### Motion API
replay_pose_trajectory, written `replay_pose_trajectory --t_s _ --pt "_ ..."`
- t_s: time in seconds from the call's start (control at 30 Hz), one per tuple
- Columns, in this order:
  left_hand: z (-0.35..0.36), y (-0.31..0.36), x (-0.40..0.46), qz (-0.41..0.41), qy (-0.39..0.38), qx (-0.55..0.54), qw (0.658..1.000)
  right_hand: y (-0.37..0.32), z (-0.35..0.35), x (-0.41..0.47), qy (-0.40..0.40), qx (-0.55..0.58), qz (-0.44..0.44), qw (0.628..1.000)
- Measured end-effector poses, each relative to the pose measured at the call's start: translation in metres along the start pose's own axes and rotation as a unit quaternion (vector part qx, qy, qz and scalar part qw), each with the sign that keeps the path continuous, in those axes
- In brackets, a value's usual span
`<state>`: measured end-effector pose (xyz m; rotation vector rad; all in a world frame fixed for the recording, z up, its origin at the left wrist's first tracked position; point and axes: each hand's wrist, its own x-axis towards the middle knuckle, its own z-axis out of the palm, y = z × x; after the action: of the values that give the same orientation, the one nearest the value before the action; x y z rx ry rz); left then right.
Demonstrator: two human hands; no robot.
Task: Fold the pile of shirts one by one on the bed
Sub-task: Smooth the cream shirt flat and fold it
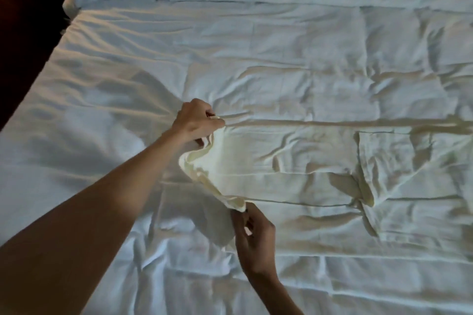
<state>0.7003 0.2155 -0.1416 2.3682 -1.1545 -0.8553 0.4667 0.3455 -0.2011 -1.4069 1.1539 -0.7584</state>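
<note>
Pinching both near corners, left hand (197,123) and right hand (253,235) hold the pale cream cotton shirt (281,161) (long axis running rightward) on the white quilted bed (256,59).

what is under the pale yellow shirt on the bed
The pale yellow shirt lies spread on the white comforter, which shows all around it. The left hand and right hand pinch its near edge. Whatever lies directly beneath the cloth is covered.
</note>
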Motion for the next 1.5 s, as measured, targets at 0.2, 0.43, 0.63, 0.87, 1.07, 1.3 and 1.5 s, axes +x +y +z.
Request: replay_pose_trajectory --t_s 0.2,0.43,0.63,0.87,1.07,1.3,1.5 --pt "0.093 0.09 0.0 0.059 -0.085 0.006 0.995 0.031 -0.095 -0.017 0.151 0.053 0.181 0.97" --pt "0.125 0.08 0.016 0.158 -0.112 0.284 0.939 0.045 -0.105 0.0 0.056 -0.108 0.198 0.973" --pt "0.133 0.087 0.018 0.173 -0.017 0.145 0.974 0.049 -0.125 -0.001 0.136 -0.15 0.166 0.965" --pt "0.11 0.029 0.001 0.38 0.042 0.289 0.878 0.025 -0.078 -0.024 0.036 -0.421 0.0 0.906" --pt "0.097 -0.008 -0.02 0.318 -0.097 0.46 0.823 0.008 -0.028 -0.006 -0.157 -0.468 0.108 0.863" --pt "0.086 0.035 -0.018 0.402 0.022 0.391 0.828 -0.005 -0.079 0.01 -0.127 -0.23 0.124 0.957" --pt "0.113 0.186 -0.023 0.453 0.032 0.28 0.846 -0.03 -0.222 0.006 0.033 0.03 0.102 0.994"
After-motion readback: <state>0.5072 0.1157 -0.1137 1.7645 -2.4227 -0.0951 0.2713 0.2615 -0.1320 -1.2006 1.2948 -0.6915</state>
